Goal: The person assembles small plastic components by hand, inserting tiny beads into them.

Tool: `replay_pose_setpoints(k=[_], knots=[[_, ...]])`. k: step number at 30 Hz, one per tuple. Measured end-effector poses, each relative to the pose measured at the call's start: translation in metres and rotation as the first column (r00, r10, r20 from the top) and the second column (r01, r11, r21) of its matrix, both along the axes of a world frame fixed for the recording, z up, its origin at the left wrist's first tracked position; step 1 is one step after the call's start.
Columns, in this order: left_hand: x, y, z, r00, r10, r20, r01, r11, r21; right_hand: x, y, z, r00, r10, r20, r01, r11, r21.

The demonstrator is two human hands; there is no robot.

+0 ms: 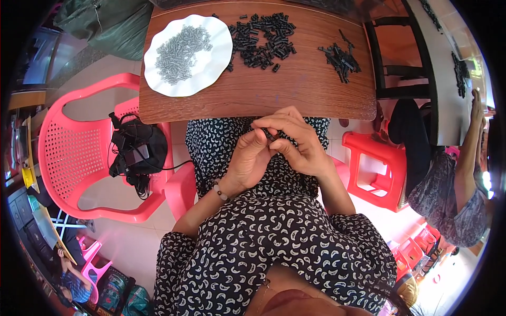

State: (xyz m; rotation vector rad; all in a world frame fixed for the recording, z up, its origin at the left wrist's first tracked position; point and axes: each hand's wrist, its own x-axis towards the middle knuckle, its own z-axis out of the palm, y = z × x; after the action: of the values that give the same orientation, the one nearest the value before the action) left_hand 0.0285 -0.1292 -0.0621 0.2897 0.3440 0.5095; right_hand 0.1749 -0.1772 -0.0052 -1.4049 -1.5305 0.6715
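Note:
Both hands meet over my lap, just in front of the table's near edge. A small black plastic piece (270, 135) sits between their fingertips, mostly covered by them. My left hand (249, 159) pinches it between thumb and fingers. My right hand (301, 143) closes on the same piece from the other side. Beyond them, a heap of small black plastic parts (263, 39) lies on the brown wooden table (253, 97). To its left, a white wavy-rimmed plate (216, 66) carries a pile of small clear pieces (184, 52). Thin black parts (342, 60) form a smaller pile at the right.
A pink plastic chair (74, 142) on the left bears a black bag with cables (138, 152). A red stool (377, 168) stands to the right. Another person (448, 195) is beside a table at the far right, where more black parts (459, 73) lie.

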Motion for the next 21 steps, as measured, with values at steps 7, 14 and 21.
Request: replay_pose_setpoints(k=[7,14,21], knots=[[0.000,-0.003,0.005,0.999,0.022,0.031,-0.023,0.999,0.037,-0.002,-0.003,-0.008,0.975,0.005,-0.221,-0.016,0.999,-0.048],[0.001,-0.007,0.004,0.995,0.101,0.020,-0.102,0.985,0.138,-0.006,-0.006,-0.010,0.993,-0.041,-0.113,0.044,0.999,0.019],[0.003,-0.007,0.009,0.996,0.092,0.013,-0.093,0.985,0.146,-0.007,-0.008,-0.012,0.990,-0.093,-0.102,0.097,0.994,0.041]])
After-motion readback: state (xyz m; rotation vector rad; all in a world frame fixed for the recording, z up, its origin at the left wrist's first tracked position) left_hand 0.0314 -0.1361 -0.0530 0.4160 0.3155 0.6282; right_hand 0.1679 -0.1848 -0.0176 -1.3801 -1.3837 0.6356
